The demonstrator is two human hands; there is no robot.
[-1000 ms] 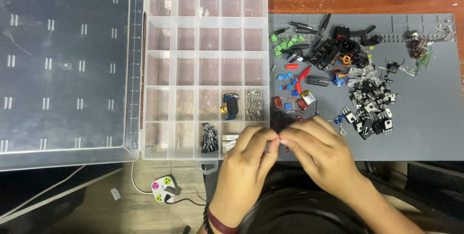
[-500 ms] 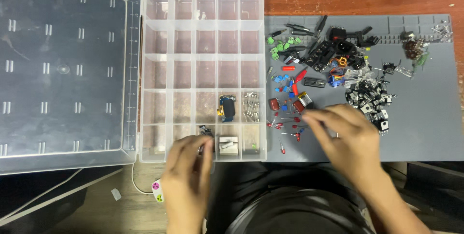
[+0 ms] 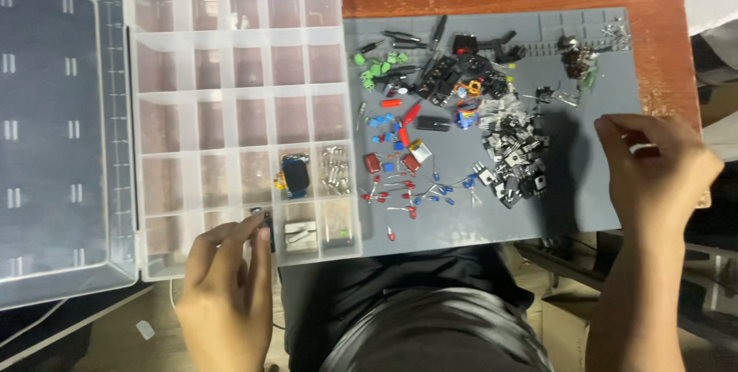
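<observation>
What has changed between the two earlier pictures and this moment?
The hands, first together at the mat's front edge, have separated. The left hand went left to the organizer box and now holds a small dark part over its front row. The right hand swung out past the grey mat, off the pile of components. Box, open lid and mat stayed put.

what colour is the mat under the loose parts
Grey; the mat shows plainly in the head view.
</observation>
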